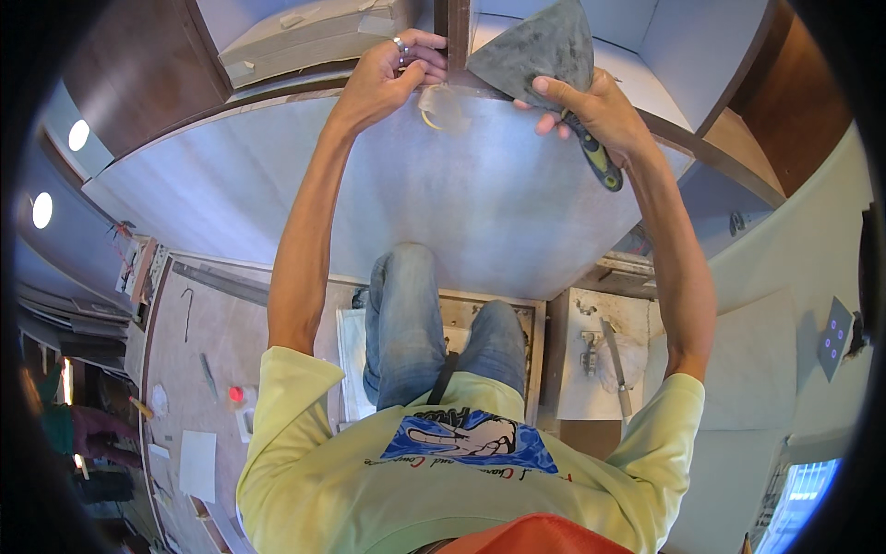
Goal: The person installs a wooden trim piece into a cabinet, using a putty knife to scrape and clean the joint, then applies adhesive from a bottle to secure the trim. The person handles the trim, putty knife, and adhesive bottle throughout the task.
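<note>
Right hand [602, 106] has its grip closed on the scraper [544, 55], just right of the brown upright [458, 37]; left hand [388, 78] curls at its other side, can't tell if holding anything; wrist slip could gouge the pale panel [249, 185].

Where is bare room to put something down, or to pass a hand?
To set down: flat beige surface, between bent black wire and left forearm. To pass: before smooth bluish panel, between both forearms. Crowded: white surface at right, with metal fittings and crumpled translucent plastic.
</note>
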A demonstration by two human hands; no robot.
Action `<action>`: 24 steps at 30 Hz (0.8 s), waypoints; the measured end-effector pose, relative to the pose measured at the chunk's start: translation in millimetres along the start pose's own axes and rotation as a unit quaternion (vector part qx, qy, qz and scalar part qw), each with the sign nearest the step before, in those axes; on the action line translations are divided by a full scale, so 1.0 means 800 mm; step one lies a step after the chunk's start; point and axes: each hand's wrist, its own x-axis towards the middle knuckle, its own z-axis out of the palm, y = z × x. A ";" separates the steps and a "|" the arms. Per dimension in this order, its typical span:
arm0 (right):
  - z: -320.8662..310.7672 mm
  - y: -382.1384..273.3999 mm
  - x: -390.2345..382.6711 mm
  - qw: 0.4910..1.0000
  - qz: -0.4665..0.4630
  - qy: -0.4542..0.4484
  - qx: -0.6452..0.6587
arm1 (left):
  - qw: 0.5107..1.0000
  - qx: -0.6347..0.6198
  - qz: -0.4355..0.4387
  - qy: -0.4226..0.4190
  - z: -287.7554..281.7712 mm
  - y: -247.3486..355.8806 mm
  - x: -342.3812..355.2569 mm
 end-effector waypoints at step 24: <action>0.034 0.025 -0.019 0.975 0.052 0.012 0.213 | 0.999 -0.026 -0.009 -0.022 -0.003 0.002 0.000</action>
